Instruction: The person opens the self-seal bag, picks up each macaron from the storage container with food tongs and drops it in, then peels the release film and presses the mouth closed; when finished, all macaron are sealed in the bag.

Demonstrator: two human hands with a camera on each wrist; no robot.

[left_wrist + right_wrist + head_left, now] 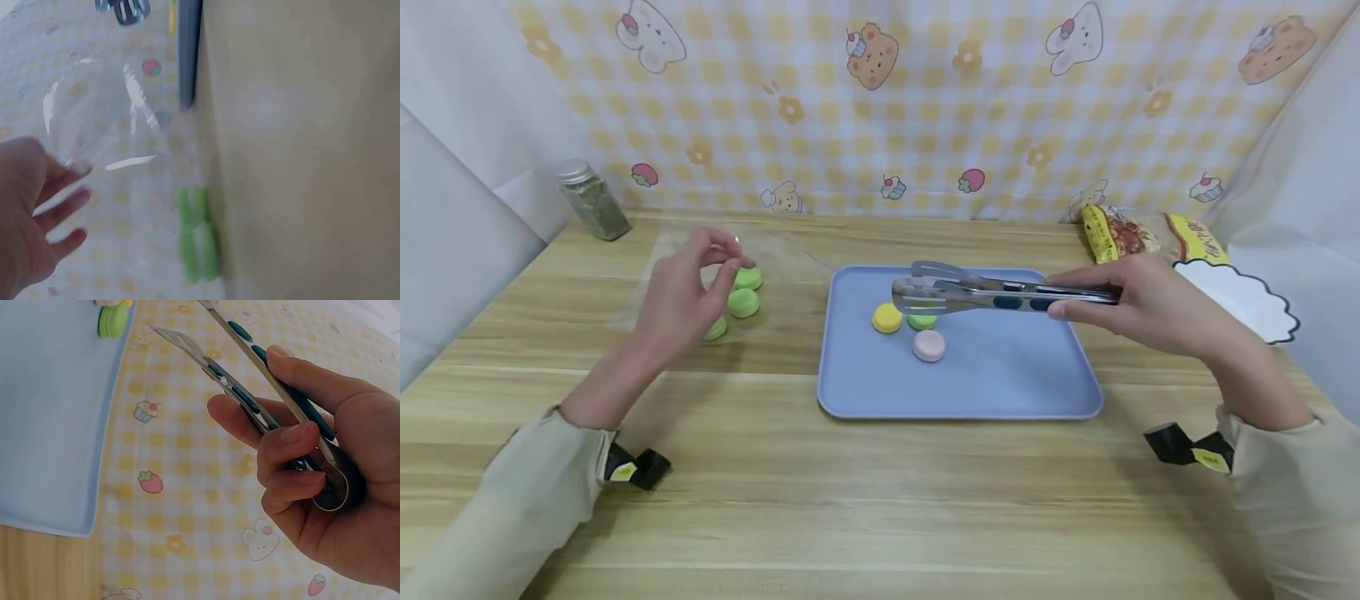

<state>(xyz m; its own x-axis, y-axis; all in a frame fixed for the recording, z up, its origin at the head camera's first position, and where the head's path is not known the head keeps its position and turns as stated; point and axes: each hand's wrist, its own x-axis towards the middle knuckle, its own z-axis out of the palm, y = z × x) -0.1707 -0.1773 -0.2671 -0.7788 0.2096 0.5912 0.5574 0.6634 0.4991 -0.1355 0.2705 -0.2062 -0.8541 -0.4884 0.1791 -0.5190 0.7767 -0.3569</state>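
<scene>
My left hand point(681, 287) is at the left of the table, thumb and fingertips brought together over several green macarons point(743, 303). In the left wrist view its fingertips meet the edge of a thin, clear plastic piece point(131, 164) with bright reflections. My right hand point(1157, 304) grips metal tongs point(1000, 293) with dark teal inserts, which reach left over the blue tray point(970, 408). Their arms stand slightly apart in the right wrist view, with nothing between them. On the tray are a yellow macaron point(887, 317), a green macaron point(922, 321) partly behind the tongs, and a pale pink macaron point(928, 346).
A glass jar of dried green herbs point(593, 200) leans at the back left. At the back right lies a yellow food packet point(1150, 235), beside a white scalloped board point(1240, 300) partly behind the right hand. A checkered cloth point(925, 108) hangs behind the wooden table point(865, 500).
</scene>
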